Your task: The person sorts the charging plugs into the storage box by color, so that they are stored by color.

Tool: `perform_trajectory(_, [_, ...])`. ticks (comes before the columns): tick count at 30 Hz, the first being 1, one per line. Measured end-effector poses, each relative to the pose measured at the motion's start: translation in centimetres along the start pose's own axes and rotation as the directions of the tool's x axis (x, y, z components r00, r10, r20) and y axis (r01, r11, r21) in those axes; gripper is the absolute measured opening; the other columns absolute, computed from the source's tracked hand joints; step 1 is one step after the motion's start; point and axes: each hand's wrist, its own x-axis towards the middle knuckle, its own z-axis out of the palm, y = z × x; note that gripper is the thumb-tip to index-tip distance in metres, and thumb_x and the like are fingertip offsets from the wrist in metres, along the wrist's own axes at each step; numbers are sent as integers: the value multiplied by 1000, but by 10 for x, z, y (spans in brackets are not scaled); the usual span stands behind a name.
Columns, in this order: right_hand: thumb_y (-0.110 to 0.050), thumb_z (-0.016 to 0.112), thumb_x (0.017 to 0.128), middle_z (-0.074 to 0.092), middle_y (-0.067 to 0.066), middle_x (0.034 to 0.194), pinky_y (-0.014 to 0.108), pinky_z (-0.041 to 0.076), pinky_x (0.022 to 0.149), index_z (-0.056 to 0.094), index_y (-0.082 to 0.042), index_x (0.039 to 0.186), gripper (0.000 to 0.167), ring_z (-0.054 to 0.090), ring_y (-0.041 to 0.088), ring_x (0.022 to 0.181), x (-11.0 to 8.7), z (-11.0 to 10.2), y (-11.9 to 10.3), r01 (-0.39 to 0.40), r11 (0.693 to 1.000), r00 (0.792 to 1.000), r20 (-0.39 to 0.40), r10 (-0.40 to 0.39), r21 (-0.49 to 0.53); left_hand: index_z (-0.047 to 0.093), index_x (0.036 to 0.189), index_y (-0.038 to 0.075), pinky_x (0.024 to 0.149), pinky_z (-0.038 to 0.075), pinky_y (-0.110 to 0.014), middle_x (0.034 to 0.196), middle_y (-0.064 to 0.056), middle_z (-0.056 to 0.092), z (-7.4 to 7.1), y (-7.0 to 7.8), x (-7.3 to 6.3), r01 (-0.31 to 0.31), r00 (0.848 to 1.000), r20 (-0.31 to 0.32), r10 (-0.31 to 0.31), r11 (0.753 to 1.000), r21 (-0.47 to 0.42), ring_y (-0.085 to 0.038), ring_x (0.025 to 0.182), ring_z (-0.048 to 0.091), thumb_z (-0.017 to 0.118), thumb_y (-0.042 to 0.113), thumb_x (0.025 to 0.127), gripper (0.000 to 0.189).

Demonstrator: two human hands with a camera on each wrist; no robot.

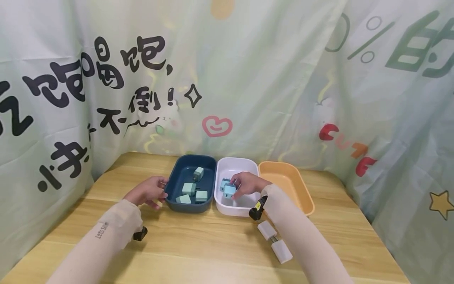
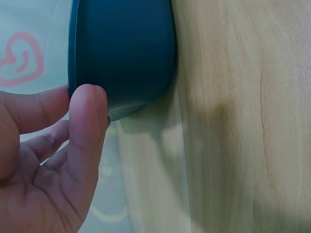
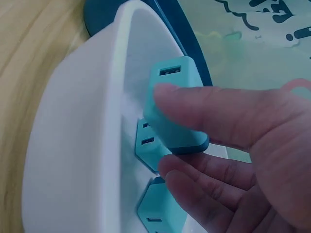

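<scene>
My right hand [image 1: 246, 183] pinches a light blue USB charger [image 3: 177, 104] between thumb and fingers, over the white tray [image 1: 234, 210]. Two more blue chargers, a hexagonal-faced charger [image 3: 163, 206] and another charger [image 3: 149, 145], lie in that tray beneath the held one. At the left side of the dark blue tray [image 1: 191, 161] is my left hand [image 1: 150, 191]. Its thumb [image 2: 88, 111] lies against the tray's outer wall, with the index finger at the rim from the other side. Several mint green chargers [image 1: 188, 189] lie inside the dark blue tray.
An orange tray [image 1: 306, 195] stands right of the white one, partly behind my right forearm. Nearer on the wooden table [image 1: 198, 248], a white charger [image 1: 267, 230] and a second white charger [image 1: 281, 251] lie with prongs facing each other. A printed curtain [image 1: 269, 79] hangs behind.
</scene>
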Motion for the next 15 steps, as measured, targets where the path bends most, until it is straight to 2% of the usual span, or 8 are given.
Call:
perform_trajectory(4, [-18,88,67,66,3,91,30,48,84,67,-8,105,45,58,15,86,6,0,1,8,1000,999,38,-7,-25,31,144,-5,59,58,-42,134,-31,42,1,1,0,4,1000,-4,-4,1000,3,-31,83,60,54,-10,92,58])
perform_trajectory(12, [-15,89,67,68,6,101,33,45,91,65,-11,104,44,57,17,91,14,-3,3,-102,994,989,100,106,-46,30,143,-8,58,58,-43,133,-33,42,2,2,-3,-5,1000,-2,5,1000,-9,-34,84,60,53,-11,91,57])
perform_trajectory(15, [-15,89,67,68,7,103,34,44,92,65,-12,104,44,57,17,92,15,-3,3,-120,992,987,107,123,-33,31,143,-8,58,58,-43,133,-32,42,2,3,-3,-2,1000,-4,2,1000,-9,-34,84,60,53,-11,91,57])
